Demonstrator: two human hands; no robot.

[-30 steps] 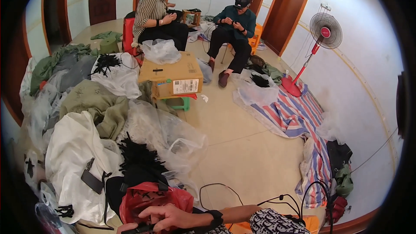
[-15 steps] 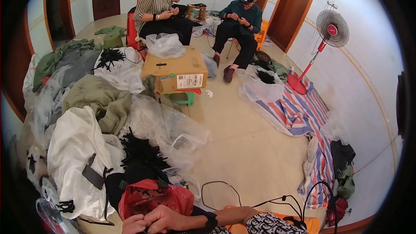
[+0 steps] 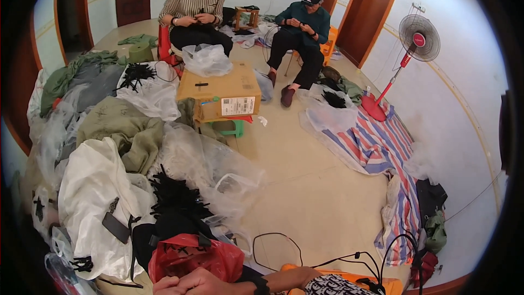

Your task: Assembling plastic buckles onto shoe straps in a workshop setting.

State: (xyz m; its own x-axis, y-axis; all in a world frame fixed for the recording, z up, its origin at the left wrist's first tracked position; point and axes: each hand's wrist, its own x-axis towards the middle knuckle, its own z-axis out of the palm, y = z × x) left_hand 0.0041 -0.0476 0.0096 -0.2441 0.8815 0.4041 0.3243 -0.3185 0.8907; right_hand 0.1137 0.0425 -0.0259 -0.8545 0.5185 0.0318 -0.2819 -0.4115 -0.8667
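A: Lower edge?
B: Left hand [image 3: 166, 284] and right hand [image 3: 202, 282], close together, fingers curled. Cannot tell if they grip anything; their undersides are hidden.
A: Nearest thing?
B: Crumpled red plastic bag with dark markings [image 3: 188, 262], just beyond the hands. Behind it, a spiky heap of thin black strips [image 3: 176, 194].
A: Left of that?
B: Draped white fabric sack [image 3: 87, 186], a dark flat rectangular object [image 3: 115, 228] lying on it (too small to identify).
A: Farther off?
B: Brown cardboard box [image 3: 215, 92] above a green plastic stool [image 3: 237, 128]. Beyond, a seated person in stripes [image 3: 191, 6].
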